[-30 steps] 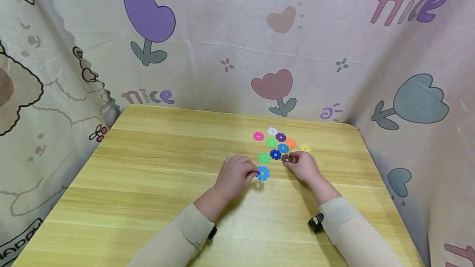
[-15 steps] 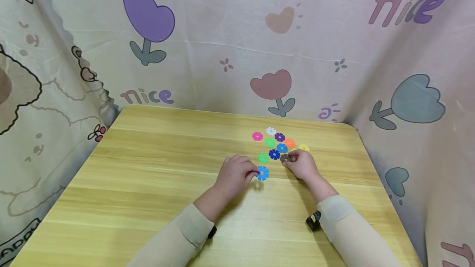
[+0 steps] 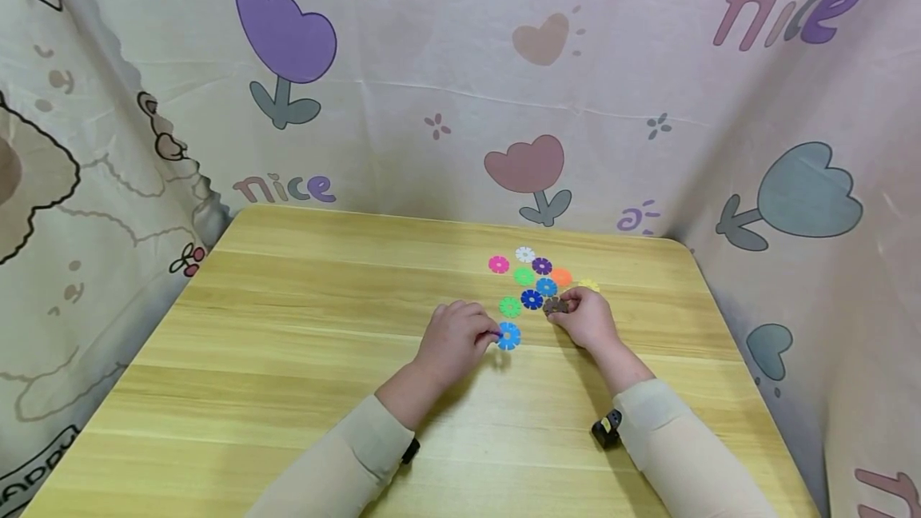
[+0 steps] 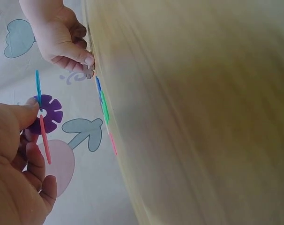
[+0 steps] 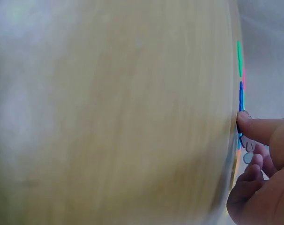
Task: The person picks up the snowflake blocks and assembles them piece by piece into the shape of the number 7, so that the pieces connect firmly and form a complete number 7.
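Note:
My left hand pinches a purple slotted snowflake disc between thumb and fingers, above the table. Slotted into it are a light blue disc and a pink disc, both edge-on in the left wrist view. At the near right of a group of loose discs, my right hand pinches a brown snowflake disc by its edge. That disc stands tilted at the table surface, partly hidden by the thumb in the right wrist view. Closest to it lies a dark blue disc.
Loose discs lie flat on the wooden table: green, pink, white, orange and others. A yellow disc is partly behind my right hand. A patterned cloth hangs behind the table.
The brown disc has tipped up from lying nearly flat, with the right hand's fingers at its edge. The left hand and its joined discs have stayed almost still.

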The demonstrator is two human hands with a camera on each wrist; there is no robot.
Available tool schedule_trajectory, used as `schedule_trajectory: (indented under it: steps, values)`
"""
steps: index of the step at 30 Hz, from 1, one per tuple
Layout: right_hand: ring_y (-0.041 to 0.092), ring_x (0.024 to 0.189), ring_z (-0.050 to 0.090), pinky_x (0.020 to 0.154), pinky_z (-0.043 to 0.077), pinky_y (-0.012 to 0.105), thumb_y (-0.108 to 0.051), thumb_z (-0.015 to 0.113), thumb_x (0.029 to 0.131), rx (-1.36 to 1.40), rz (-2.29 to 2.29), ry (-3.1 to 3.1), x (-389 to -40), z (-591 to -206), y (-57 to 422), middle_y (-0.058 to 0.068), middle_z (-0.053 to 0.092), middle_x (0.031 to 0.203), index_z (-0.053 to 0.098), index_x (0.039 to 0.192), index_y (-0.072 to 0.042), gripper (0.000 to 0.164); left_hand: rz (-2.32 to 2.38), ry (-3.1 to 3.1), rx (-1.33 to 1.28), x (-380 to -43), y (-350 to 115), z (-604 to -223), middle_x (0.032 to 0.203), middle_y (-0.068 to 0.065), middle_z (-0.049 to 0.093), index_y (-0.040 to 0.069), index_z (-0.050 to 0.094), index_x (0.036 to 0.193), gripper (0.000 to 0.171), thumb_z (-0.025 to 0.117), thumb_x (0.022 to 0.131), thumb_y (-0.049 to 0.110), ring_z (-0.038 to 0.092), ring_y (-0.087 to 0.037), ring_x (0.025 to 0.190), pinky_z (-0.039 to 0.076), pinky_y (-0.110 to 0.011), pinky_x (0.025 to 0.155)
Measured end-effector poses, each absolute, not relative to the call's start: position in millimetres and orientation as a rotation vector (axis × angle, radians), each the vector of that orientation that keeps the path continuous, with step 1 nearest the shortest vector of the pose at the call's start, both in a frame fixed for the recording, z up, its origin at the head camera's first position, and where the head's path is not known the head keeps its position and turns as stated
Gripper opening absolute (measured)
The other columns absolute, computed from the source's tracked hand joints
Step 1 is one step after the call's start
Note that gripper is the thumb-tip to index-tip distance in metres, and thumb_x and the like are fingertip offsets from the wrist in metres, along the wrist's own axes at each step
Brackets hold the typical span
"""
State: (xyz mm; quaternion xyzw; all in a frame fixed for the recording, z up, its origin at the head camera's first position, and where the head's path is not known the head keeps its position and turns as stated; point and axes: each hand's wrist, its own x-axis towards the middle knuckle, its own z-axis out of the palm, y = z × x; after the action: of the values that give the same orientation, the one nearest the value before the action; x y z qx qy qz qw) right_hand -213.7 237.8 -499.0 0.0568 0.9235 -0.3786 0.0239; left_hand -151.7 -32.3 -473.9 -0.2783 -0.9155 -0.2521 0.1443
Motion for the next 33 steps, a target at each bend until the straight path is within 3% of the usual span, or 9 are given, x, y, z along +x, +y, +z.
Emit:
schedule_trajectory:
  steps: [7,24,33]
  values:
    - [0.034,0.101,0.065,0.095,0.053,0.05,-0.004,0.078,0.093,0.153,-1.216,2.878,-209.3,-495.5,237.3,0.019,0.068,0.108,0.068,0.114,0.004,0.025,-0.731,-2.654,-0.797,-151.6,-33.1,-473.0,0.098,0.008,0.074,0.021,0.084,0.096,0.006,0.08,0.097,0.025,0.065,-0.018,0.094,0.047,-0.036,0.081]
    - [0.024,0.086,0.061,0.075,0.052,0.03,-0.003,0.078,0.094,0.032,-1.313,2.852,-190.8,-492.0,236.1,0.011,0.067,0.093,0.069,0.098,-0.002,0.01,-0.759,-2.664,-0.77,-151.6,-33.1,-471.8,0.097,0.008,0.074,0.021,0.084,0.096,0.005,0.08,0.097,0.024,0.066,-0.018,0.094,0.046,-0.036,0.08]
    - [0.019,0.079,0.06,0.066,0.053,0.023,0.001,0.077,0.093,-0.104,-1.457,2.759,-176.2,-486.9,226.3,0.009,0.07,0.09,0.077,0.107,0.003,0.014,-0.765,-2.681,-0.759,-152.4,-33.7,-471.1,0.097,0.008,0.074,0.023,0.084,0.096,0.005,0.079,0.098,0.024,0.066,-0.018,0.095,0.047,-0.038,0.083]
